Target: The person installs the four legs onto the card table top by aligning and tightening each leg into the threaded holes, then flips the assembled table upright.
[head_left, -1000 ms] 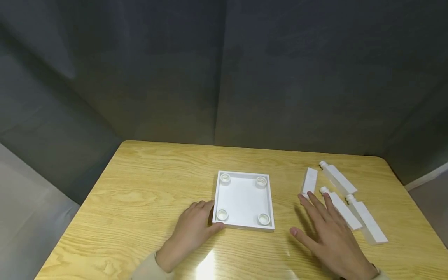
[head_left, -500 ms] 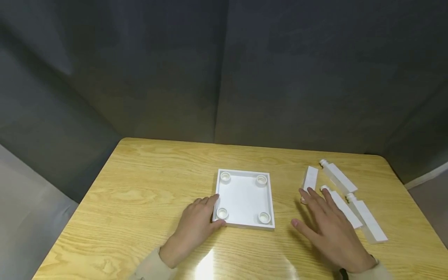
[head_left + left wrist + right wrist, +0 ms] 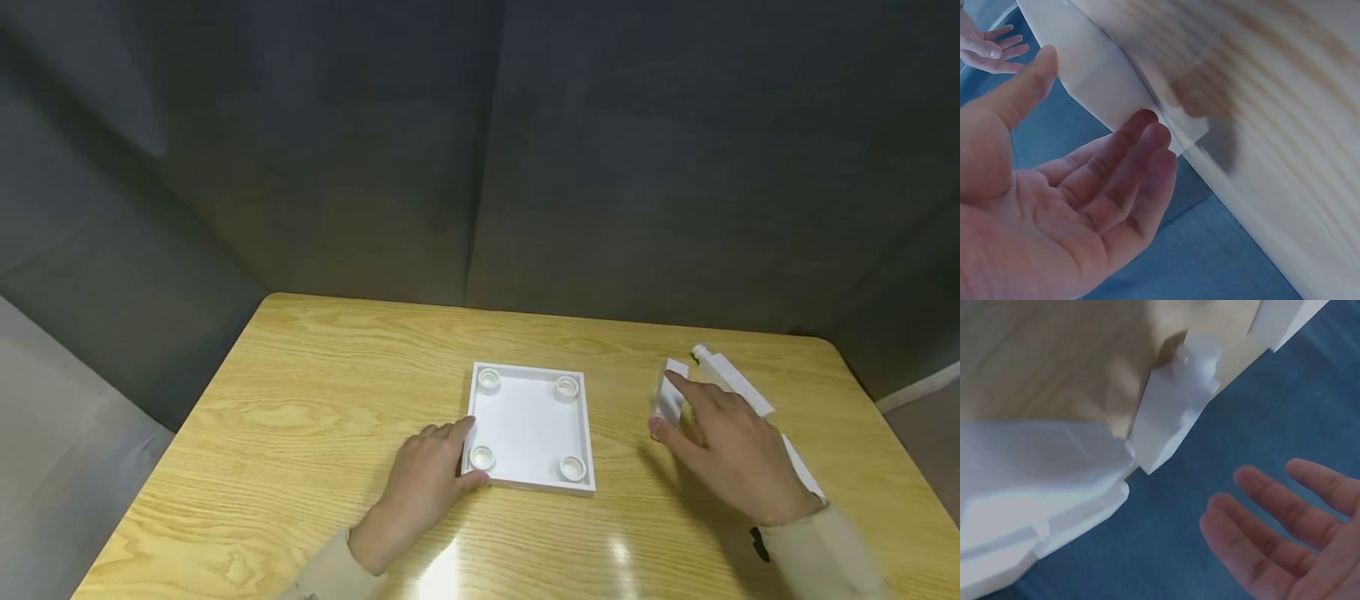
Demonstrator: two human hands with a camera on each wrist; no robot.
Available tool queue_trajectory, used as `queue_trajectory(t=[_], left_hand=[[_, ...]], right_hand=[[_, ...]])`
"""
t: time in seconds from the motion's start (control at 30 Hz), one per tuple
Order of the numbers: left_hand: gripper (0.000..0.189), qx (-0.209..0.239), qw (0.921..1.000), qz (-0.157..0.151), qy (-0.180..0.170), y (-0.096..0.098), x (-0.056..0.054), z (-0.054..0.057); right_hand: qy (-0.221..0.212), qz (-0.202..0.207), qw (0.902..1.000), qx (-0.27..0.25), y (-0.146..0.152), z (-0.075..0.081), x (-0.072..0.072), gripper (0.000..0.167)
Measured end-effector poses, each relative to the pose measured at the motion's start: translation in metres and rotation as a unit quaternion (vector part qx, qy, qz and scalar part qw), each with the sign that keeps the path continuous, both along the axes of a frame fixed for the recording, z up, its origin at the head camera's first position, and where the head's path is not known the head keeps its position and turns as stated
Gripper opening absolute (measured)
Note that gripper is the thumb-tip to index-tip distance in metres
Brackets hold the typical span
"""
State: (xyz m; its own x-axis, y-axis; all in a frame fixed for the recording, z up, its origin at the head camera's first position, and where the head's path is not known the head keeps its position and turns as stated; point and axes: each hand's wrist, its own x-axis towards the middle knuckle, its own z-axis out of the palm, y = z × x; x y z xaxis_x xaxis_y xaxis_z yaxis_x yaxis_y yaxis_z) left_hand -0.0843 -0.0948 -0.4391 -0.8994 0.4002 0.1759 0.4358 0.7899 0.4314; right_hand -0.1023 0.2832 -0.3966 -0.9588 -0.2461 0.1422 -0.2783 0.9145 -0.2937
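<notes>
Cloth (image 3: 337, 167), dark and grey, rises behind everything we look down on. Before it spreads a wood-grained table (image 3: 315, 392), and near the table's middle we see a square white tray (image 3: 528, 425), hollow side up. The left hand (image 3: 420, 479) holds the tray by its near-left corner, thumb at the near rim and fingers along the left wall.

The right hand (image 3: 738, 454) stretches out well to the right of the tray, its fingers spread and fairly straight; in the right wrist view we find nothing enclosed by them. The thumb is out of that view, so we cannot tell whether it presses on anything.

A second block (image 3: 738, 383) lies beyond the right hand, and a third block (image 3: 802, 467) shows in part beside the wrist. The relation that matters, we judge, is with the closest white block (image 3: 670, 402), on the table between tray and right hand. Its long axis runs away from us, matching the span from thumb to index finger: index over the far end, thumb at the near one. The right hand is clearly nearer.

Smaller still, we note four round sockets (image 3: 572, 468) in the tray's corners and the closest block's peg (image 3: 1200, 356), pointing our way.
</notes>
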Motion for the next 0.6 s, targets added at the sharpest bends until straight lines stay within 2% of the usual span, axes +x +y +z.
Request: queue_trajectory(t=[0.27,0.6], left_hand=[[0.080,-0.003,0.9999,0.005,0.009,0.000,-0.001,-0.002],[0.081,-0.008,0.9998,0.005,0.020,0.000,0.000,-0.004]], right_hand=[[-0.030,-0.011,0.9991,0.028,0.009,0.006,-0.022,0.077],[-0.068,-0.028,0.9970,0.026,0.023,-0.003,-0.044,0.083]])
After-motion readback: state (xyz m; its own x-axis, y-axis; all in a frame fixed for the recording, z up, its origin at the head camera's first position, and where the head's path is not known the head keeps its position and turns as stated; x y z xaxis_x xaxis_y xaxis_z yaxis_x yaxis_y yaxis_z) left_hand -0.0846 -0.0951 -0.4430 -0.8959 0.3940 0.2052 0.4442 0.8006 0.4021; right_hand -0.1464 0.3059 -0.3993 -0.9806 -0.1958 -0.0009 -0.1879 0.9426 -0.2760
